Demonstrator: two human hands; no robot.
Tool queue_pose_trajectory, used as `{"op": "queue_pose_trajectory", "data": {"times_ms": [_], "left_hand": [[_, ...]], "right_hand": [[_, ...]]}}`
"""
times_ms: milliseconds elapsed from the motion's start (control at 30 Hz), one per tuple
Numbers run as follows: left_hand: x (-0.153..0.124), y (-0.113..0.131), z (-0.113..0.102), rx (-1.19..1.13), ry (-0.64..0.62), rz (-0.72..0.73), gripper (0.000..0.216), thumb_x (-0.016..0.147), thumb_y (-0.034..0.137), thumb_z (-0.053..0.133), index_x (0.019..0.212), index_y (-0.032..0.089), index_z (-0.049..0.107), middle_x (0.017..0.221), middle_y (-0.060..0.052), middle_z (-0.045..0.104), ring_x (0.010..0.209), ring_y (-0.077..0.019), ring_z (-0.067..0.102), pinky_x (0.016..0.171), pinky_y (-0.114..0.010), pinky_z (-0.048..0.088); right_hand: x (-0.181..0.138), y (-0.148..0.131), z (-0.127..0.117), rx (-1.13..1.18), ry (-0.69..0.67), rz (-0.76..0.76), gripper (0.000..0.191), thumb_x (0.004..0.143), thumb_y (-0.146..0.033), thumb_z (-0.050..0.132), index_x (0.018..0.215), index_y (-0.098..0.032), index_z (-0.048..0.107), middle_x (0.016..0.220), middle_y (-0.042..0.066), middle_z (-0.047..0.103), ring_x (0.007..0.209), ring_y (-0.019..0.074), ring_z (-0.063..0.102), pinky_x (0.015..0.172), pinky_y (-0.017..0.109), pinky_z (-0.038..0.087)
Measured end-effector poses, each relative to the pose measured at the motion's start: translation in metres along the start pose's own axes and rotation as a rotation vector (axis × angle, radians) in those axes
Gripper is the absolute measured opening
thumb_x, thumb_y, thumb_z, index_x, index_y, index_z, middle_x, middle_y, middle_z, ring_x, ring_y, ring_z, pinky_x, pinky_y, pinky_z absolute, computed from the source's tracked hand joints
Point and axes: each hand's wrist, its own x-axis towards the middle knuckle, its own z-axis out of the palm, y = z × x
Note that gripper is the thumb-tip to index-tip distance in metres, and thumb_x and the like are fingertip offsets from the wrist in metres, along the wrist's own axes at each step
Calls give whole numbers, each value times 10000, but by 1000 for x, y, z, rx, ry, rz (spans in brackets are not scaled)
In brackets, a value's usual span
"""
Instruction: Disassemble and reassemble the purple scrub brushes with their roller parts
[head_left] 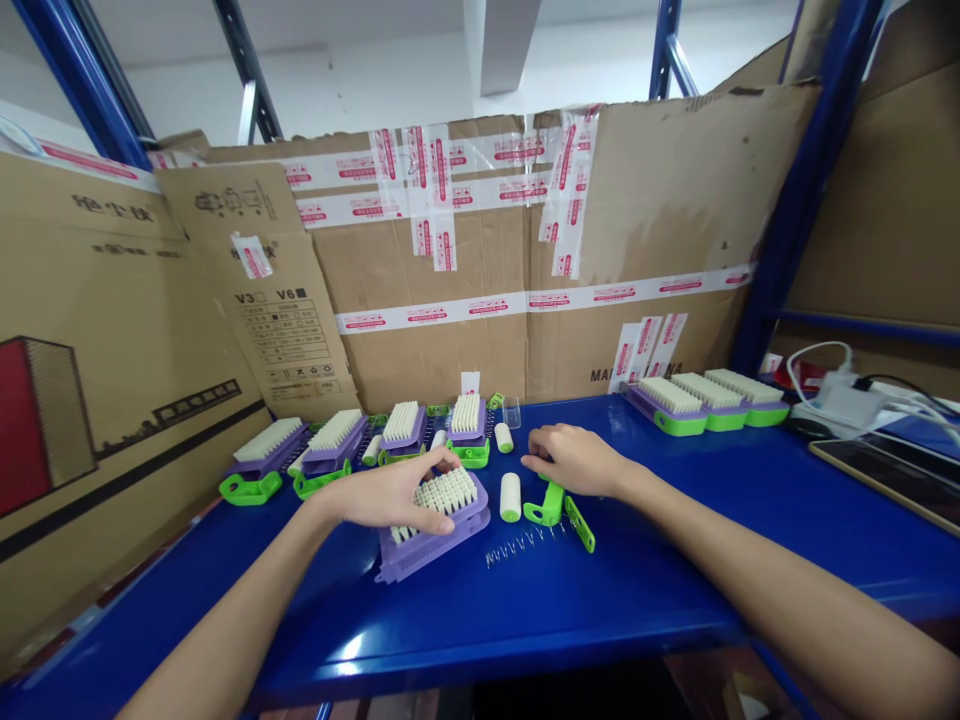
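My left hand grips a purple brush with white bristles that lies on the blue shelf, thumb and fingers closed around its bristle block. My right hand rests curled over a green plastic handle part; its fingers press on the part's upper end. A white roller stands between the hands. A thin metal spring lies in front of the green part.
Several purple brushes with green handles line the back left; three finished brushes sit at the back right. Taped cardboard walls the rear. A charger with cables and a tablet lie at the right.
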Motion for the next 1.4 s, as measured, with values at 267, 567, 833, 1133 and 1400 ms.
{"op": "queue_pose_trajectory", "data": {"times_ms": [267, 567, 833, 1133, 1400], "left_hand": [[-2, 4, -1, 90, -15, -62, 819, 870, 642, 766, 1522, 194, 554, 1530, -168, 633, 1381, -390, 617, 1158, -480, 480], [1, 7, -11, -104, 45, -6, 628, 897, 640, 705, 1298, 157, 723, 1168, -97, 784, 1058, -320, 725, 890, -372, 570], [8, -4, -6, -518, 347, 52, 567, 845, 605, 752, 1207, 169, 757, 1125, -100, 787, 957, -278, 709, 812, -331, 534], [19, 3, 10, -884, 520, 54, 549, 814, 610, 828, 1097, 145, 760, 840, -64, 761, 703, -203, 690, 632, -283, 517], [23, 18, 25, -1003, 495, 187, 634, 903, 575, 823, 1364, 158, 696, 1163, -154, 802, 1107, -329, 757, 959, -443, 601]], "right_hand": [[2, -1, -1, -14, -6, 2, 245, 1066, -402, 605, 956, -201, 690, 1008, 78, 779, 924, 250, 726, 650, 320, 346], [-1, -1, -1, -4, -12, 17, 245, 1065, -408, 609, 951, -205, 685, 1006, 83, 770, 914, 241, 724, 662, 315, 376], [-1, -2, -2, -7, 46, -18, 207, 1070, -369, 614, 966, -201, 677, 1031, 99, 772, 976, 279, 708, 708, 344, 423], [-6, -17, -6, 265, 394, -237, 296, 1108, -414, 565, 1308, -200, 609, 1203, 113, 747, 1118, 282, 676, 975, 437, 491], [-13, -26, -7, 415, 389, -315, 598, 1064, -540, 609, 1538, -205, 466, 1376, 157, 708, 1208, 313, 683, 1095, 543, 478]]}}
